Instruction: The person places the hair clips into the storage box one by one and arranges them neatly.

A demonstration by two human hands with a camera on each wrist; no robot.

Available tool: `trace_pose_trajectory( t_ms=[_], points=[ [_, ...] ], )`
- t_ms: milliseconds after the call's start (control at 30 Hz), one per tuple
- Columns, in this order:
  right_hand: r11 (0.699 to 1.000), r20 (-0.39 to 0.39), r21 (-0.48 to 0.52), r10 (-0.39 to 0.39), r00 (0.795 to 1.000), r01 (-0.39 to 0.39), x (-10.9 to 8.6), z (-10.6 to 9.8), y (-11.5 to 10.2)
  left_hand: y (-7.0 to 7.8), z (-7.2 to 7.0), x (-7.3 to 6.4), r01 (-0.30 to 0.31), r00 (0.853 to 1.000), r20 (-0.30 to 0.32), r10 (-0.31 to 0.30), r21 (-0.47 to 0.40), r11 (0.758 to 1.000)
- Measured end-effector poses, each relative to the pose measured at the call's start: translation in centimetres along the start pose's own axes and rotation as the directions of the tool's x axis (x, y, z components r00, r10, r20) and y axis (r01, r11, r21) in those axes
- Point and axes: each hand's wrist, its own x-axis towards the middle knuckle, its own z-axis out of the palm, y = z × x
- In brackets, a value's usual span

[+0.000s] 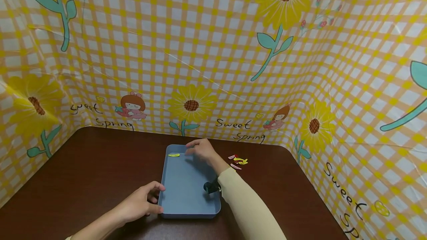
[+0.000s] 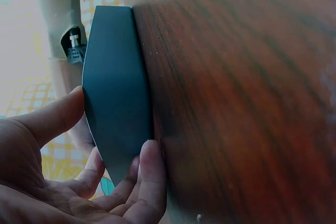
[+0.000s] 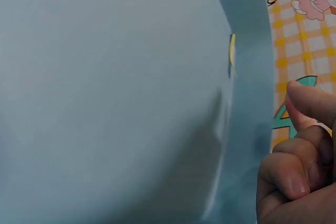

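Note:
A blue-grey rectangular tray (image 1: 186,195) lies on the dark table. Inside it, by the far left corner, is one yellow hair clip (image 1: 174,155), visible in the right wrist view beside the tray wall too. My left hand (image 1: 143,201) touches the tray's outer left side near the front corner; the left wrist view has its thumb at the rim and its fingertips low on the wall. Above the tray's far end hovers my right hand (image 1: 202,151), index finger and thumb forward, the others bent. I see nothing held between them.
To the right of the tray, a small pile of yellow, pink and red hair clips (image 1: 239,160) lies on the table (image 1: 110,166). A checked, flower-printed cloth (image 1: 217,66) stands like a wall along the table's back and sides. A black device (image 1: 211,186) sits at the right wrist.

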Motion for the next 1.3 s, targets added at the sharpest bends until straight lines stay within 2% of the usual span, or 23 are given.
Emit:
trace_pose_trajectory(
  t_ms=[300, 500, 833, 1300],
  points=[
    [0.999, 0.013, -0.025, -0.042, 0.999, 0.042, -1.1, -2.7, -1.3, 0.2, 0.0, 0.0, -0.012, 1.0, 0.001, 0.012, -0.008, 1.0],
    [0.999, -0.02, -0.041, -0.036, 0.999, 0.035, -2.1, -4.6, -1.6, 0.5, 0.0, 0.0, -0.022, 1.0, -0.003, 0.022, -0.001, 1.0],
    [1.0, -0.035, 0.011, 0.021, 0.999, -0.021, -2.8, -6.5, 0.5, 0.3, -0.1, 0.1, -0.016, 1.0, -0.005, 0.016, 0.002, 1.0],
    [0.998, -0.074, 0.037, 0.047, 0.996, -0.045, -4.3, -9.0, 3.3, -0.2, -0.1, 0.1, 0.0, 1.0, -0.01, 0.0, 0.0, 1.0]
  ],
)
